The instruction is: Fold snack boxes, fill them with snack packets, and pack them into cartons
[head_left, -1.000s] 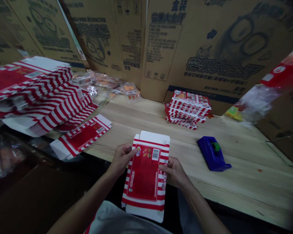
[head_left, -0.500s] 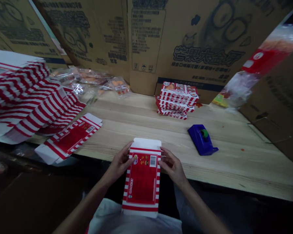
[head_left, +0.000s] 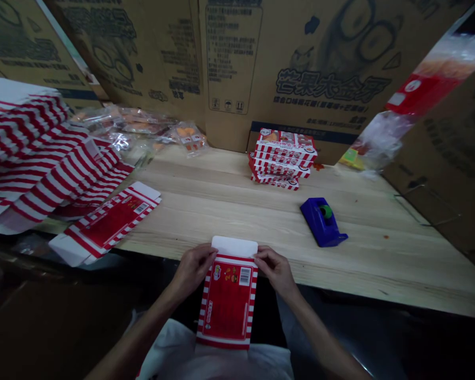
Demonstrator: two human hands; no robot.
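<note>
I hold a red-and-white striped carton [head_left: 227,298] upright against my lap, its white top flap resting at the front edge of the wooden table [head_left: 237,200]. My left hand [head_left: 193,268] pinches the carton's upper left corner. My right hand [head_left: 275,269] pinches its upper right corner. Both sets of fingers are curled onto the flap fold.
A flat striped carton [head_left: 106,221] lies at the table's left edge below a big pile of flat cartons [head_left: 43,153]. A stack of filled boxes [head_left: 283,158] stands at the back, a blue tape dispenser [head_left: 322,221] in front of it. Clear snack packets [head_left: 142,132] and large cardboard boxes [head_left: 301,63] line the rear.
I have drawn the carton toward my lap and squeezed it narrower. Both hands shifted up to its top corners by the white flap.
</note>
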